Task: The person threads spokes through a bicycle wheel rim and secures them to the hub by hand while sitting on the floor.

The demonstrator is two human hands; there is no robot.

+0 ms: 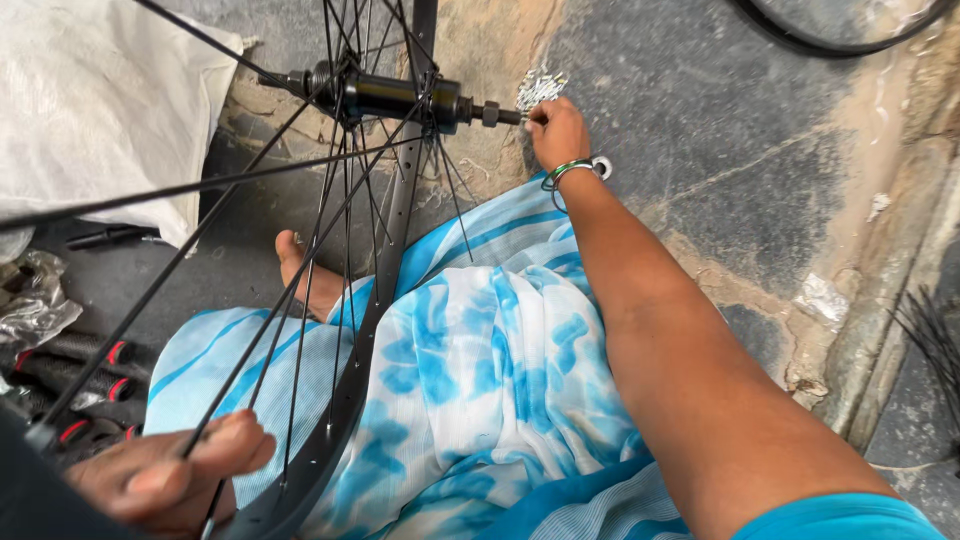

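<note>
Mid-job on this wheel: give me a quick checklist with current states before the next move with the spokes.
1. Left hand pinching a spoke: ok.
2. Right hand at the pile of small silver parts on the floor: ok.
3. Part actually picked up by right fingers: cannot tell.
4. Rim resting across the lap: ok.
5. Hub with spokes attached: ok.
6. Every rim hole filled: not ok, empty holes show.

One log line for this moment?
left hand: holds spoke | right hand: at nipple pile | wheel: on lap
</note>
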